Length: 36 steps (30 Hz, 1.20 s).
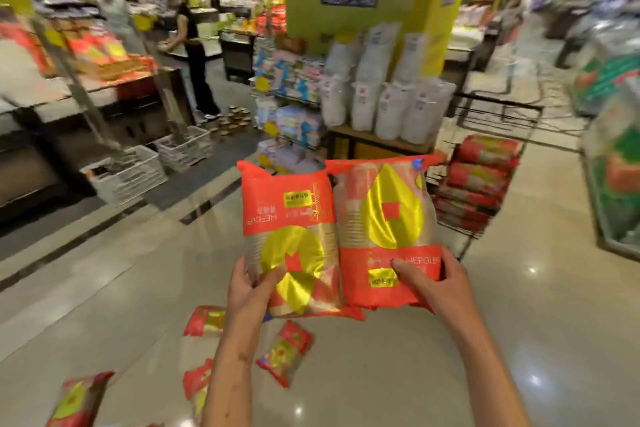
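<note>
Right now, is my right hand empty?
No, the right hand grips the lower end of a red and gold plastic pack, and the left hand holds a second such pack beside it.

A: Noted: the left red-and-gold plastic pack [291, 218] has its lower corner hidden by the left hand [249, 288]. Print too blurred to read.
B: Same for the right red-and-gold plastic pack [384, 211]; the right hand [433, 284] covers its bottom right corner.
A: On the glossy beige tiled floor [381, 374], the red-and-gold corner pack [76, 402] is cut by the frame edge. The left forearm [225, 374] hides part of another floor pack [202, 321].
B: The green packaged goods [609, 149] at right are smeared, unidentifiable.
</note>
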Available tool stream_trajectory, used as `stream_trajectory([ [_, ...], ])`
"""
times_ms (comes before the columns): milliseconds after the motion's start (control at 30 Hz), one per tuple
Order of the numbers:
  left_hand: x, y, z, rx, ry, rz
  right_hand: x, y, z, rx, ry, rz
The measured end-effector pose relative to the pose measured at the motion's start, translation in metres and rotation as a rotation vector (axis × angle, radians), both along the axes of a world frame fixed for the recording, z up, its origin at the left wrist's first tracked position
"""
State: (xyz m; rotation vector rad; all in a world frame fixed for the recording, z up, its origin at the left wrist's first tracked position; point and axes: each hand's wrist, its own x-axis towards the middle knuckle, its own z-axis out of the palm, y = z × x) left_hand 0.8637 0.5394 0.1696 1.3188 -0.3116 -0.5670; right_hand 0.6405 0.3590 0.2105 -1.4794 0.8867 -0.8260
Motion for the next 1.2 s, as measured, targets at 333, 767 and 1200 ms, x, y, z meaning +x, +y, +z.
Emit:
stream_trajectory([
  [333, -0.122, -0.192, -0.027, 0.089, -0.003, -0.303, -0.171, -0.127, -0.034, 0.067, -0.002, -0.255],
  [767, -0.165, -0.470, -0.044, 0.127, 0.018, -0.442, -0.223, -0.358, -0.055, 0.146, 0.000, -0.429],
  [1200, -0.220, -0.742, -0.027, 0.156, 0.062, -0.546, -0.285, -0.621, -0.066, 0.194, -0.031, -0.523],
])
